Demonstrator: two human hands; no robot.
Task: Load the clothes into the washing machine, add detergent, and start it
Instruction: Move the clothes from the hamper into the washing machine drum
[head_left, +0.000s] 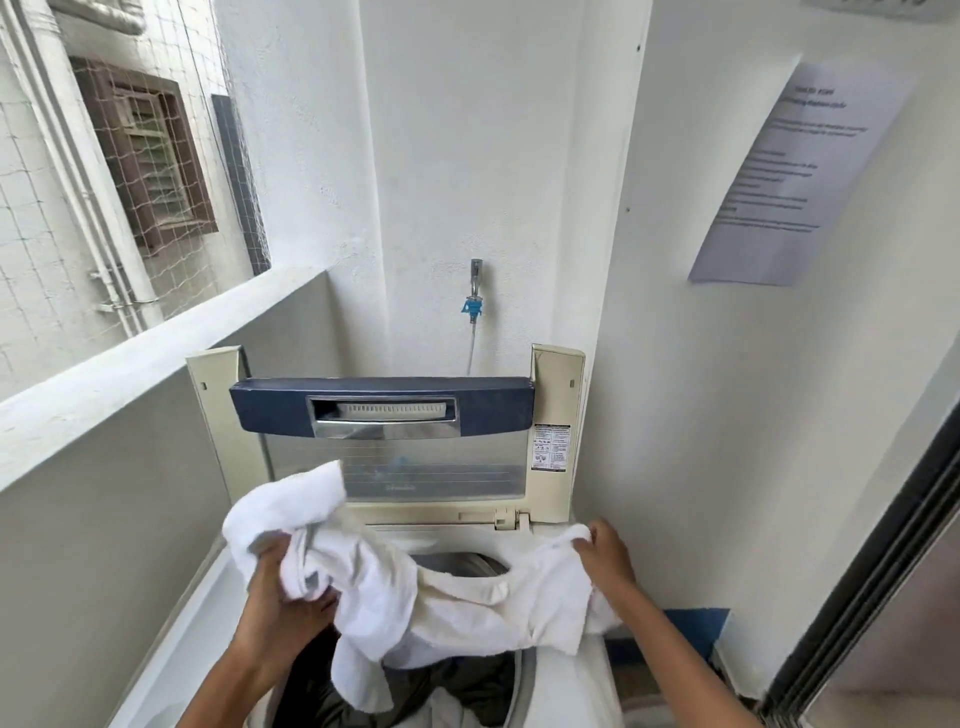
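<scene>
Stretching a white towel (415, 587) side to side above the open drum (467, 564) — left hand (280, 597) is bunching one end, right hand (605, 553) is pinching the other — drum lying directly beneath.

washing machine (550, 431): 1 | white cloth (441, 597): 1 | hands: 2 | wall notice (800, 171): 1 | tap (475, 283): 1
</scene>
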